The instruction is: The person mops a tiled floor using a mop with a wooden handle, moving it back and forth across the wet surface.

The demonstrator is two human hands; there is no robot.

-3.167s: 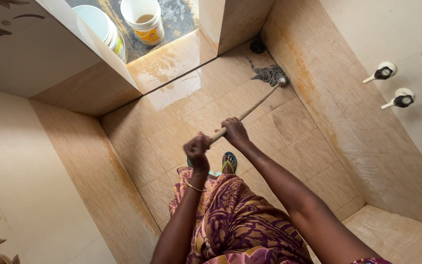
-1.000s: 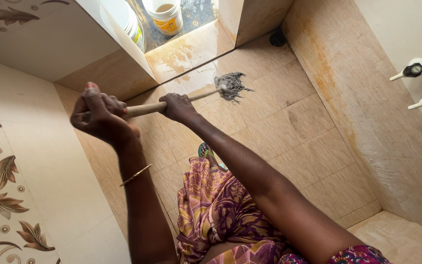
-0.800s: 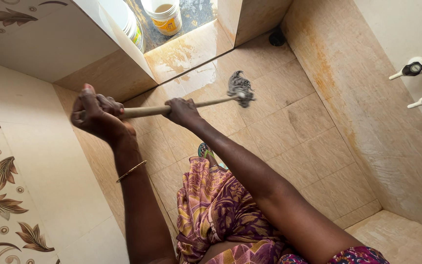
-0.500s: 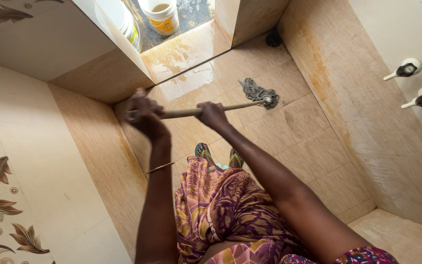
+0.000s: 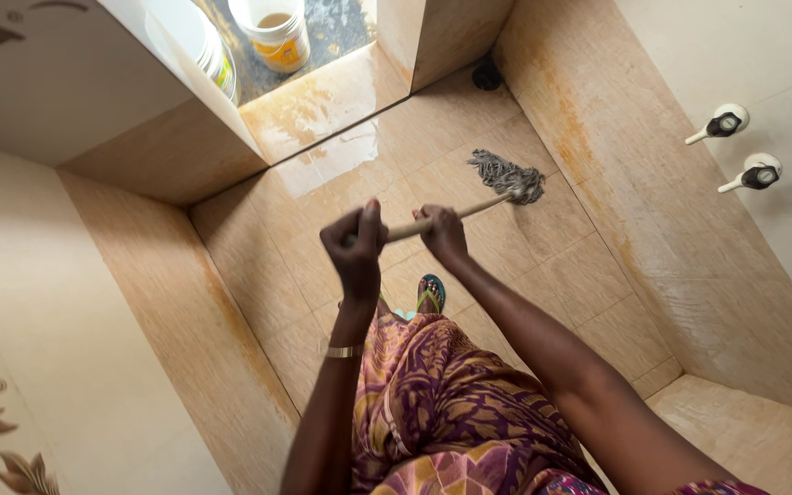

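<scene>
A mop is gripped by both hands, left hand closed at the handle's end, right hand closed further along, its grey head pressed on the wet tiled floor near the wall.

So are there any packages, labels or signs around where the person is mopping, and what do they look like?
Bucket: top of the picture, beyond the raised sill; round, white, with a yellow-orange label band on its side.
Second container: just left of the bucket, mostly hidden by the wall; white, with a green and yellow strip at its edge.
No signs or screens in view.
</scene>
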